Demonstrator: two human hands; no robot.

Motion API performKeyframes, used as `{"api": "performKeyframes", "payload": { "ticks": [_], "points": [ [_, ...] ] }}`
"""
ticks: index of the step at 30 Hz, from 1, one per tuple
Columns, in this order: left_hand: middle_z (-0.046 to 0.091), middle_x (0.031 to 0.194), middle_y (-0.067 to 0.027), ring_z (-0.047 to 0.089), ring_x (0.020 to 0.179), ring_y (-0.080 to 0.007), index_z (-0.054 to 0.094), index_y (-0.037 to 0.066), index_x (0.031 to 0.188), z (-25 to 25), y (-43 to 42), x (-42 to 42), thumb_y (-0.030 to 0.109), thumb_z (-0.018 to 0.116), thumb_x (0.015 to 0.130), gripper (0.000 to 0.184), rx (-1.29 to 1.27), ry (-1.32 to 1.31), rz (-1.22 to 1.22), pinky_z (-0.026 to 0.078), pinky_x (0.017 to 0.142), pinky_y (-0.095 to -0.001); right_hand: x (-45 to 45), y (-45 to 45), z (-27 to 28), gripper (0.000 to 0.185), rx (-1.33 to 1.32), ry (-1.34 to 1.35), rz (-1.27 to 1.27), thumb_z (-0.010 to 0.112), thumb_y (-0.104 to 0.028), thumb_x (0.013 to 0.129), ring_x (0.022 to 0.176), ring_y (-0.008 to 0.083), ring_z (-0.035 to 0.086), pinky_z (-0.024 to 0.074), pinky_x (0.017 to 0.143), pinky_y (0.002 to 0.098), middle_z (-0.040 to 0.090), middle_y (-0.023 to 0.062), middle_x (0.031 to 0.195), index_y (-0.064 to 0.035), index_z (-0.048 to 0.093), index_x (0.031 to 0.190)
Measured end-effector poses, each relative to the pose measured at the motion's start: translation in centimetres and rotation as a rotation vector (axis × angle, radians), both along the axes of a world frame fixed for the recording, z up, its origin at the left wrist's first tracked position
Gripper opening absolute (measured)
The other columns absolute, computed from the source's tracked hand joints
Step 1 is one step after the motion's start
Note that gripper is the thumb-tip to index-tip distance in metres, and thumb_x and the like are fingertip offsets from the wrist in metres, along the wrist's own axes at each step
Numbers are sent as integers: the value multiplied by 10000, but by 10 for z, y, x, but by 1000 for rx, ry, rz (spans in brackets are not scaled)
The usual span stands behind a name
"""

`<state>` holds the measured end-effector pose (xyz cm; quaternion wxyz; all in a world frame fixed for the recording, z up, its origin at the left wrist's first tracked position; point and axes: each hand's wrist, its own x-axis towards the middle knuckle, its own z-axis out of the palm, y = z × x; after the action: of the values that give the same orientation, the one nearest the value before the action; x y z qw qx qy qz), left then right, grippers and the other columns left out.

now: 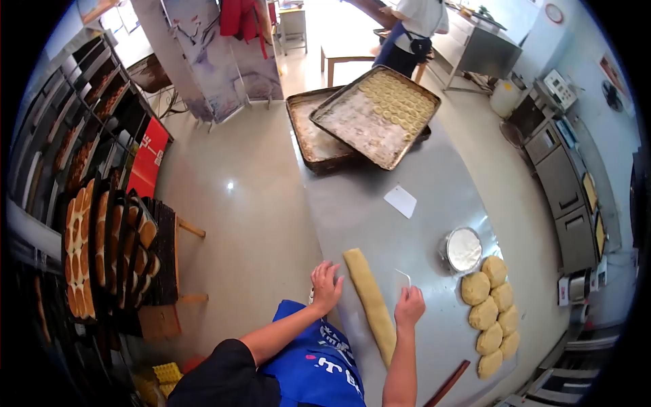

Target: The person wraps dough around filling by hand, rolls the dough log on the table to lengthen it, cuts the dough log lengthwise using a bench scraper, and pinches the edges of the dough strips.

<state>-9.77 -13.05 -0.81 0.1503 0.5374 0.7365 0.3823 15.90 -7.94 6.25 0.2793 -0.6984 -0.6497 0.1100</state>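
A long flattened roll of yellow dough [369, 302] lies lengthwise on the metal table, near its left edge. To the right of the dough, my right hand [409, 308] is closed on a white dough scraper [403, 277], its blade mostly edge-on. My left hand [327, 287] is at the table's left edge, beside the upper part of the roll; its fingers are stretched out and hold nothing. Several round dough balls [489, 319] sit close together along the right side of the table. Above them stands a clear tub of white flour [464, 249].
Two baking trays overlap at the table's far end; the upper tray [352, 125] carries small dough pieces. A white card [401, 201] and a brown rolling stick [449, 384] lie on the table [359, 210]. Racks of bread [80, 251] stand left. Another person [413, 34] works beyond.
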Motion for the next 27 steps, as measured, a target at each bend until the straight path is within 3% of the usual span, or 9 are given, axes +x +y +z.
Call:
{"api": "performKeyframes", "payload": {
  "ticks": [3,6,9,10,12,16,19,23,27],
  "points": [
    [572,1498,-242,500,1409,-443,641,60,1416,6,43,-13,213,732,979,472,-35,-144,-34,338,1234,-569,-26,33,-65,252,-66,-47,162,670,-242,1016,809,447,666,516,711,552,685,186,889,-35,668,872],
    [607,1438,-235,521,1372,-433,658,47,1381,3,86,-24,207,728,985,433,25,-237,-14,406,1182,-533,-50,36,-49,226,-244,-183,278,655,-253,1028,838,444,682,536,726,553,700,194,929,-53,691,931],
    [648,1397,-199,557,1326,-423,699,50,1335,-19,112,-24,219,735,982,393,84,-83,20,458,1116,-523,-59,35,-38,243,-132,-158,174,646,-278,1042,846,449,685,531,722,571,706,214,935,-53,691,963],
    [681,1370,-183,581,1303,-417,729,63,1311,-28,119,-24,224,735,981,367,57,-75,9,468,1096,-530,-59,39,-53,251,-180,-173,249,642,-280,1050,848,456,683,527,722,581,703,222,931,-44,674,969],
    [768,1240,-154,685,1146,-399,802,90,1212,-56,125,-26,236,731,982,282,-165,-155,-203,520,1009,-528,-50,28,-69,261,-263,-183,346,635,-282,1062,855,471,681,519,719,599,699,235,931,-33,638,984],
    [796,952,-171,752,869,-350,832,56,1054,-39,123,-23,265,785,950,238,-87,-407,-153,590,781,-435,-42,36,-61,242,-279,-168,379,632,-265,1067,844,490,680,512,709,606,701,243,905,-32,595,1011],
    [813,1013,-141,753,958,-289,839,53,1104,-15,110,-28,286,815,951,280,-98,-455,-21,587,878,-404,-50,38,-52,245,-264,-21,234,638,-256,1064,822,499,681,511,696,593,707,246,876,-29,594,984],
    [817,1008,-125,760,975,-263,843,56,1087,0,109,-29,290,830,941,276,-271,-438,-65,591,889,-373,-42,36,-61,252,-212,-105,337,647,-248,1061,765,478,682,511,668,575,704,225,818,-27,603,948],
    [803,931,-110,723,950,-249,847,68,1059,-12,113,-30,263,841,927,235,-259,-691,38,580,870,-377,-57,63,-20,260,-209,-100,270,641,-258,1067,720,460,680,513,653,567,702,204,792,-45,603,923]
  ]
}}
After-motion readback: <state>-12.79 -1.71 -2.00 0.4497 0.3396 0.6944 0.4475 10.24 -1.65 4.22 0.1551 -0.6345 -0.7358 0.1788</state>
